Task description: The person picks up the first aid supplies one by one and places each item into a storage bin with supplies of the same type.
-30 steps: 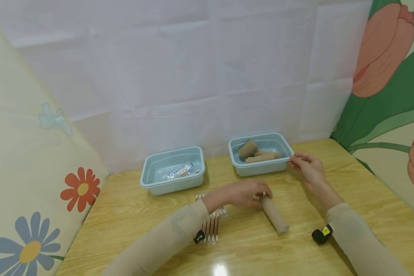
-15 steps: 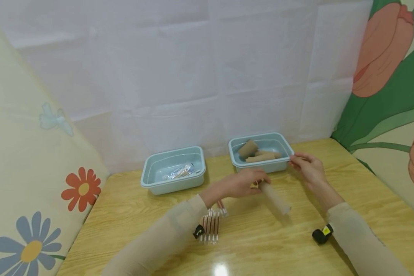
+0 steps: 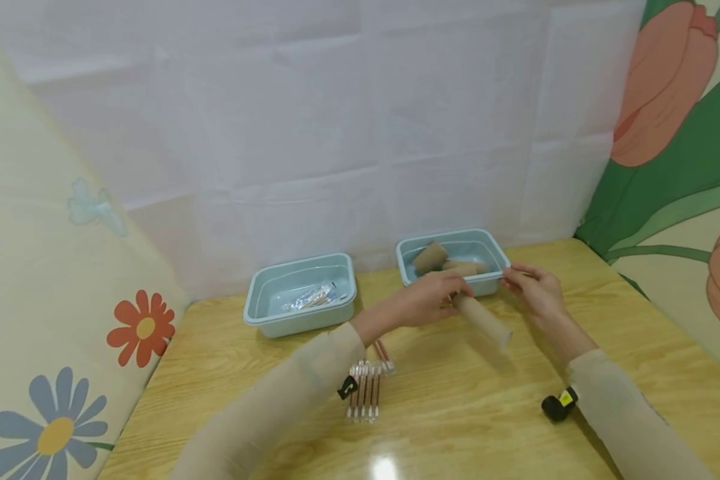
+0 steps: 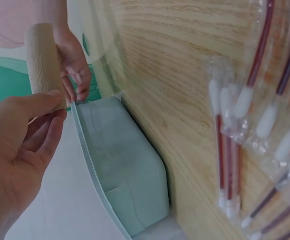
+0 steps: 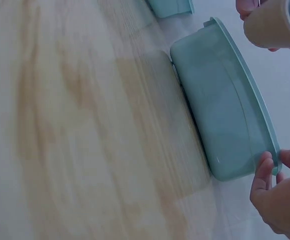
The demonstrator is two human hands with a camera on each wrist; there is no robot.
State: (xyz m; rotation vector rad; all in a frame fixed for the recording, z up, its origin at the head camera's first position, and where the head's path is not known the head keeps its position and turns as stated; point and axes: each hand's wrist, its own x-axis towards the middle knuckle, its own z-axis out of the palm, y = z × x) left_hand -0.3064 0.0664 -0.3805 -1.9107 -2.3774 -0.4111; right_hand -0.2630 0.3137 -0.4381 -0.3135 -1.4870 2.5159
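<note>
The cardboard tube (image 3: 485,321), down by the surface (image 3: 432,427) a second ago, is now raised right of the frame's centre, outside the blue box (image 3: 487,287); the carry seems under way. The left grip (image 3: 420,301) is closed in a pinch on its upper-left end; the right grip (image 3: 540,293) still pinches the box's right corner.

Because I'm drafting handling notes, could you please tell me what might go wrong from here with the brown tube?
The left hand grips the brown tube only near one end, so it might slip or swing. The right hand pinches a corner of one blue bin, so a tug could perhaps shift or tip it.
</note>
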